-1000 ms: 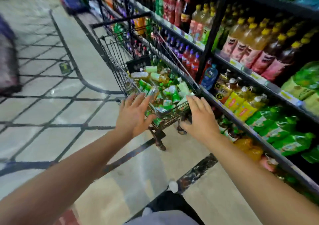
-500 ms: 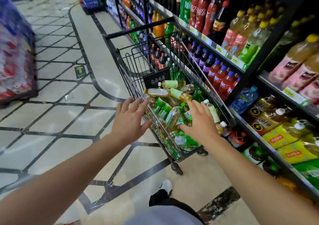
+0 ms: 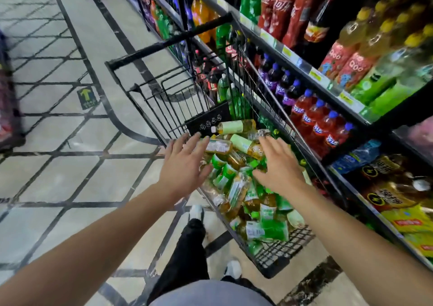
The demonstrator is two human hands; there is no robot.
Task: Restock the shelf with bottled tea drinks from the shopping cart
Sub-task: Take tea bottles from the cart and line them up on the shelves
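Both my hands are spread and empty, left hand [image 3: 185, 165] at the cart [image 3: 164, 47] rim, right hand [image 3: 278, 167] over the tea bottles [image 3: 236, 188] heaped in its basket. Shelves [image 3: 304, 64] stand just right. I judge this the reach; next, my fingers must close round a bottle.

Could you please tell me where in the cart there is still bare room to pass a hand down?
Free: the handle-end pocket behind the black placard, bordered by the cart walls. Crowded: the basket under the left hand and right hand, piled with tea bottles. The shelf alongside is packed too.
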